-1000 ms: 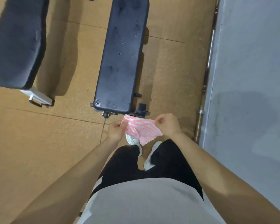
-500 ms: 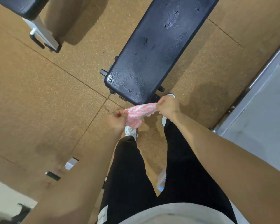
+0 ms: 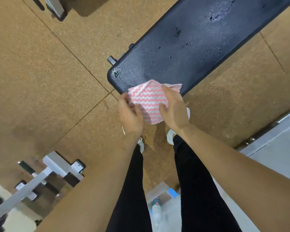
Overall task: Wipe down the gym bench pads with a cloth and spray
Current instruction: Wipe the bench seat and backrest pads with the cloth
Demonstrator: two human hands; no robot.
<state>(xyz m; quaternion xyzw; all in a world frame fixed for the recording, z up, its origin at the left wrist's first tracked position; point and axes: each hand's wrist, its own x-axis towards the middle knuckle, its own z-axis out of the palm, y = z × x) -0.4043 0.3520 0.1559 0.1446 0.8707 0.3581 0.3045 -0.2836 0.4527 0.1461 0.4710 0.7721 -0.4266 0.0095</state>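
Observation:
A black bench pad [image 3: 187,47] runs from the middle of the view to the top right, with wet spray drops shining on it. A pink and white zigzag cloth [image 3: 147,101] is spread over the pad's near corner and hangs past its edge. My left hand [image 3: 130,114] grips the cloth's left side. My right hand [image 3: 174,109] lies on its right side with fingers extended along the cloth. A spray bottle [image 3: 156,210] with a green cap lies on the floor between my legs, partly hidden.
Brown cork-like floor tiles [image 3: 49,81] surround the bench. A white metal frame with black feet [image 3: 57,169] stands at lower left. Another bench's leg [image 3: 55,7] shows at top left. A grey wall base with a metal bar [image 3: 266,131] runs along the right.
The view has closed in on the bench end. The cloth, stretched and bunched between both hands before, is now spread flat and rests on the pad's near corner.

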